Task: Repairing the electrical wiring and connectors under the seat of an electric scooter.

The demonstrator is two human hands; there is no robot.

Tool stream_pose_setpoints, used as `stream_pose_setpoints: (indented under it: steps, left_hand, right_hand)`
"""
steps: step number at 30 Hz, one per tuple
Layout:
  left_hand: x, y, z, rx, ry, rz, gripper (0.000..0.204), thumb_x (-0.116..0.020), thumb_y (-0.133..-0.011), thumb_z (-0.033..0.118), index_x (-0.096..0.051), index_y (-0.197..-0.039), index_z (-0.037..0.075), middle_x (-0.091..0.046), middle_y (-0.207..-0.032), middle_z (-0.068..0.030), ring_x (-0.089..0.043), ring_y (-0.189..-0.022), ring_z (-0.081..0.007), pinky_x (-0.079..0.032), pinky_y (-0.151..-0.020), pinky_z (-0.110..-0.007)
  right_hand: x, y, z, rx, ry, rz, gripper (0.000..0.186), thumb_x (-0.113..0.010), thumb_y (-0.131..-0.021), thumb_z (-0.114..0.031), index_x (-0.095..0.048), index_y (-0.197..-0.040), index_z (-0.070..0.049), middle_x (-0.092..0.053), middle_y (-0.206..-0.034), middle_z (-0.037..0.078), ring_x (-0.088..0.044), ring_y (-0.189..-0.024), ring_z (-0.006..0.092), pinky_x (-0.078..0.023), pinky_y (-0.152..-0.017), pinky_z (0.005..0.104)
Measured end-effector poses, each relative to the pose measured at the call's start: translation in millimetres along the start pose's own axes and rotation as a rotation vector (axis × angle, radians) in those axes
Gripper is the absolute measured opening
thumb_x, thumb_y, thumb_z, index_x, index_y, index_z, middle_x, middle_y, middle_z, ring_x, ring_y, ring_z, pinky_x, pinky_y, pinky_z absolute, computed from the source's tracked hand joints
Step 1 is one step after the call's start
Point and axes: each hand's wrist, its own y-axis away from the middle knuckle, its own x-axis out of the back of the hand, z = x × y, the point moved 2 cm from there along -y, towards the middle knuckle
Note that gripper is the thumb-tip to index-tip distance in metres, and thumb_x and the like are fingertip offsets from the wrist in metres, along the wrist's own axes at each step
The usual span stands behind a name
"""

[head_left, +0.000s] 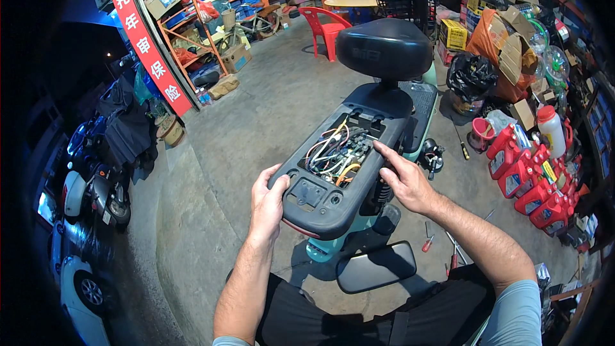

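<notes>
An electric scooter (410, 109) stands in front of me, seen from its rear, with a black seat (384, 48) and a dark grey rear body panel (323, 208). An opening in the panel shows a bundle of coloured wires (336, 154). My left hand (268, 205) grips the panel's left edge. My right hand (403, 179) rests on the panel's right edge, fingers spread, right beside the wires. A flat black cover piece (377, 266) lies on the floor just behind the scooter.
Screwdrivers (428, 242) lie on the concrete floor at the right. Red oil jugs (525, 179) stand in rows at the right, with cardboard boxes behind them. A red plastic chair (327, 29) and shelving (211, 6) stand beyond. Parked scooters (90, 192) line the left.
</notes>
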Motion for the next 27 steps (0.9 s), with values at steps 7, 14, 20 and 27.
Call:
stream_pose_setpoints:
  steps: [7, 14, 20, 27]
  left_hand:
    - [0.8, 1.3, 2.7, 0.004, -0.010, -0.001, 0.043, -0.060, -0.095, 0.013, -0.053, -0.132, -0.007, -0.066, -0.113, -0.0109, -0.064, -0.098, -0.0133, -0.052, -0.088, -0.027]
    - [1.7, -1.2, -2.6, -0.001, 0.020, 0.020, 0.042, -0.061, -0.093, 0.012, -0.055, -0.129, -0.008, -0.066, -0.111, -0.0115, -0.063, -0.099, -0.0144, -0.050, -0.089, -0.028]
    - [2.9, -1.6, -3.7, 0.002, 0.012, 0.026, 0.044, -0.062, -0.092, 0.013, -0.054, -0.130, -0.009, -0.066, -0.114, -0.0127, -0.063, -0.102, -0.0154, -0.050, -0.091, -0.029]
    - [0.1, -0.2, -0.4, -0.005, 0.011, 0.017, 0.043, -0.061, -0.094, 0.013, -0.054, -0.130, -0.008, -0.066, -0.113, -0.0120, -0.064, -0.098, -0.0146, -0.051, -0.088, -0.028]
  right_hand:
    - [-0.4, -0.2, -0.1, -0.009, 0.000, -0.004, 0.054, -0.050, -0.101, -0.013, -0.036, -0.152, -0.006, -0.050, -0.145, 0.024, -0.050, -0.136, 0.0345, -0.040, -0.114, 0.0404]
    - [-0.7, -0.4, 0.2, -0.028, -0.038, -0.013, 0.054, -0.050, -0.100, -0.013, -0.037, -0.152, -0.004, -0.049, -0.147, 0.023, -0.049, -0.137, 0.0343, -0.039, -0.114, 0.0402]
    - [-2.6, -0.4, 3.6, -0.027, -0.070, -0.009, 0.054, -0.050, -0.100, -0.013, -0.037, -0.151, -0.003, -0.049, -0.147, 0.022, -0.048, -0.137, 0.0335, -0.038, -0.114, 0.0391]
    - [-1.9, -0.7, 2.9, -0.050, -0.075, -0.016, 0.055, -0.050, -0.100, -0.013, -0.037, -0.152, -0.003, -0.050, -0.147, 0.022, -0.049, -0.136, 0.0340, -0.039, -0.113, 0.0389]
